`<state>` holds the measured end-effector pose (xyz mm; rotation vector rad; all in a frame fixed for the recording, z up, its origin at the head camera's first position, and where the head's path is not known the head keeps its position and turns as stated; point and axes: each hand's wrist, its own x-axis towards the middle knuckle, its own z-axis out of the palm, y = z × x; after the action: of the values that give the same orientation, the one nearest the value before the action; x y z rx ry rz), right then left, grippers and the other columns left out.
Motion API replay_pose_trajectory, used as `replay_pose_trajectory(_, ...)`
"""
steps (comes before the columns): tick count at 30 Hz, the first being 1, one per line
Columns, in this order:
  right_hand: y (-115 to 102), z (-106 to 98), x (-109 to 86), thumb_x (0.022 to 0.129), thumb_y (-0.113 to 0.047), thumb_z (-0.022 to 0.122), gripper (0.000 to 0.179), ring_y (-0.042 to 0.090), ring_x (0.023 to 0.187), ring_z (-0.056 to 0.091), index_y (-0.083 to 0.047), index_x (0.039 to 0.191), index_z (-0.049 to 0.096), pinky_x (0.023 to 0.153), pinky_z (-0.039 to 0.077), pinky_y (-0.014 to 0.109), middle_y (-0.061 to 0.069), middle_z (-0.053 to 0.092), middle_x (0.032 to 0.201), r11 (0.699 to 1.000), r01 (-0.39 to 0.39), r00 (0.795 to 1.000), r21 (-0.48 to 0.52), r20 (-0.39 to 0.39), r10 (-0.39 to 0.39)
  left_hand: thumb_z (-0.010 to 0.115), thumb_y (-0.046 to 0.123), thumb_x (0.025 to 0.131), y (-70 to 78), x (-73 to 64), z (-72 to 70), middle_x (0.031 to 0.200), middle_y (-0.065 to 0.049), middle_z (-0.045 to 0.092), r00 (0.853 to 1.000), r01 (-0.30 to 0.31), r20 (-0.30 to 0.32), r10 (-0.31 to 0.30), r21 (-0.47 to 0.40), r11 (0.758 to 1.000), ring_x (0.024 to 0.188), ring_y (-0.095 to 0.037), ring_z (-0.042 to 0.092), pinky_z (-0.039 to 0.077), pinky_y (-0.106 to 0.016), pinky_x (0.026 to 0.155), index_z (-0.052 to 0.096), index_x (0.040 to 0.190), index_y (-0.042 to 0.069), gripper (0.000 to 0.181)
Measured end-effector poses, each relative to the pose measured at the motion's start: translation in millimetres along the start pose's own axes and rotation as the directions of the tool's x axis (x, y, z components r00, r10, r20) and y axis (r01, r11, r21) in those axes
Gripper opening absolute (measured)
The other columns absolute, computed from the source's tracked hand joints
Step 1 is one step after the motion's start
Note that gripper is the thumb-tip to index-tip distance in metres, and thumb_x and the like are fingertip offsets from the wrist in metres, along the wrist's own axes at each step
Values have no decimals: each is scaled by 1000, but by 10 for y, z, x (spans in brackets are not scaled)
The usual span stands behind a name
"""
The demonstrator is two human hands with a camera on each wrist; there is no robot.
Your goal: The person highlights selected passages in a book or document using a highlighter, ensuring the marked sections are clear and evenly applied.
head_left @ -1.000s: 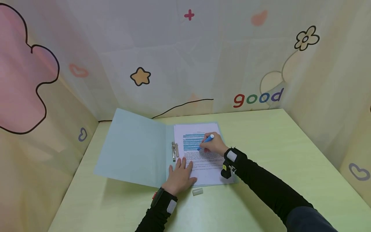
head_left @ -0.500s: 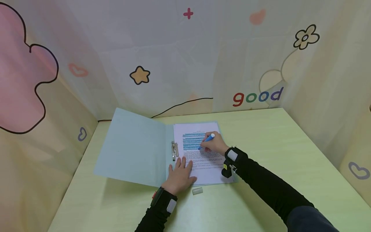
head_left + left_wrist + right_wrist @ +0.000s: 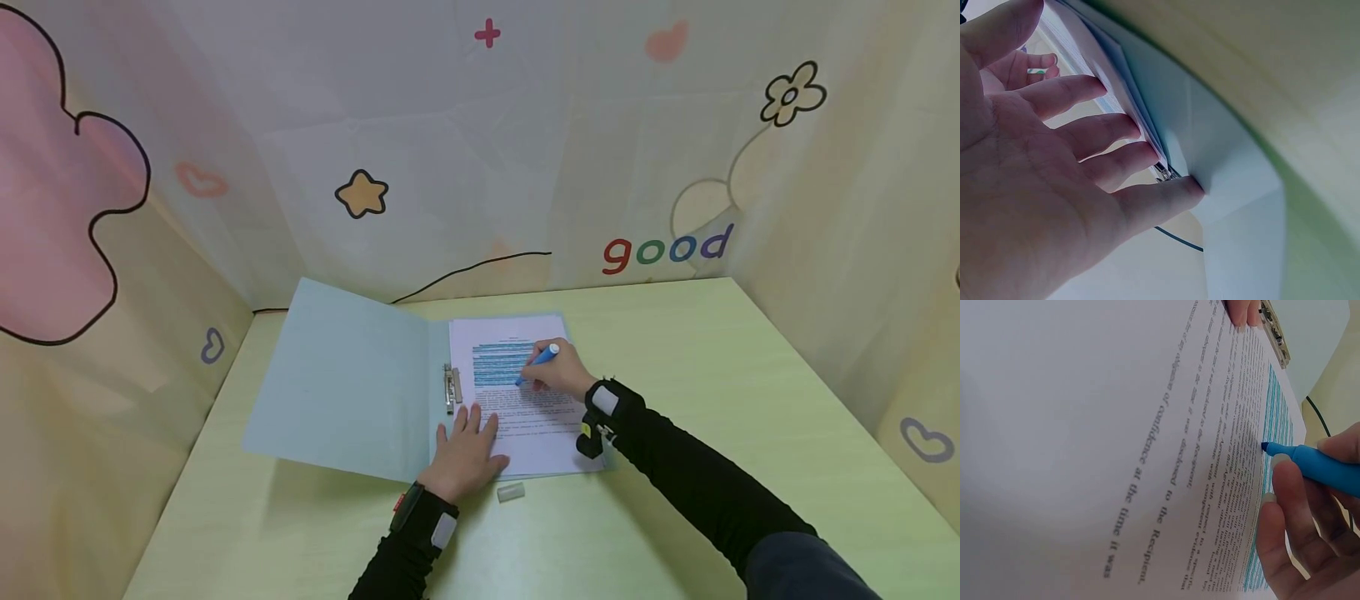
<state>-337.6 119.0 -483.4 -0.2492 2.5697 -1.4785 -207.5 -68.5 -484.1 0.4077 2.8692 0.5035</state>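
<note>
A printed page [image 3: 551, 437] lies in an open light-blue folder [image 3: 352, 383], its upper lines marked over in blue. My right hand [image 3: 562, 368] pinches a blue highlighter [image 3: 1329, 467] between thumb and fingers. The dark tip meets the page at the lower edge of the blue block, as the right wrist view shows. With fingers spread and straight, my left hand [image 3: 463, 458] rests on the lower left of the page and the folder's spine. In the left wrist view its palm [image 3: 1041, 187] faces the camera and the fingertips touch paper and folder.
A metal clip [image 3: 452, 389] sits at the folder's spine, left of the page. Just below the folder, a small grey cap-like piece [image 3: 512, 492] lies on the pale wooden table [image 3: 720, 375]. The folder's cover stands partly raised on the left. Patterned curtains [image 3: 450, 167] enclose the table.
My right hand and the highlighter have slid slightly to the right along the line at the bottom of the blue block. The left hand stays in place.
</note>
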Motion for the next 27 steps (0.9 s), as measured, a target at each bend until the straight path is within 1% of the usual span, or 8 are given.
replay_pose_trajectory(4, 13, -12, 2, 80, -7, 71, 21, 19, 55, 68, -8, 66, 55, 52, 51, 26, 18, 70, 71, 1000, 18, 1000, 4, 2, -18, 62, 37, 92, -1, 5, -4, 156, -21, 29, 1000, -3, -4, 3, 3, 1000, 146, -41, 23, 22, -67, 112, 43, 145, 7, 63)
replay_pose_trajectory(7, 19, -13, 7, 80, -6, 71, 22, 20, 55, 68, -8, 66, 55, 51, 50, 25, 26, 70, 77, 1000, 22, 1000, 5, 4, -22, 61, 37, 93, -4, 6, -2, 157, -20, 29, 1000, -2, -2, 2, 5, 1000, 147, -41, 22, 21, -67, 112, 42, 146, 8, 64)
replay_pose_trajectory(14, 9, -13, 11, 80, -6, 71, 22, 21, 57, 69, -9, 65, 55, 52, 50, 25, 25, 71, 79, 1000, 5, 1000, -8, -3, -5, 60, 37, 93, -6, 17, -4, 157, -20, 28, 1000, -3, 2, 3, 6, 1000, 147, -41, 21, 21, -67, 112, 41, 146, 8, 64)
replay_pose_trajectory(21, 11, -33, -1, 79, -7, 71, 21, 24, 59, 69, -8, 66, 56, 55, 54, 30, 20, 71, 78, 1000, 1, 1000, -27, -10, -2, 61, 38, 93, -9, 15, 9, 157, -20, 28, 1000, 6, 7, -6, 11, 1000, 147, -40, 21, 21, -66, 113, 41, 146, 8, 65)
replay_pose_trajectory(27, 12, -46, -13, 80, -6, 71, 21, 26, 61, 70, -9, 66, 55, 54, 52, 28, 17, 72, 76, 1000, -9, 1000, -30, -11, 9, 61, 39, 93, -23, 32, 38, 158, -19, 28, 1000, 7, 5, -8, 14, 1000, 147, -40, 21, 21, -66, 113, 41, 146, 9, 65)
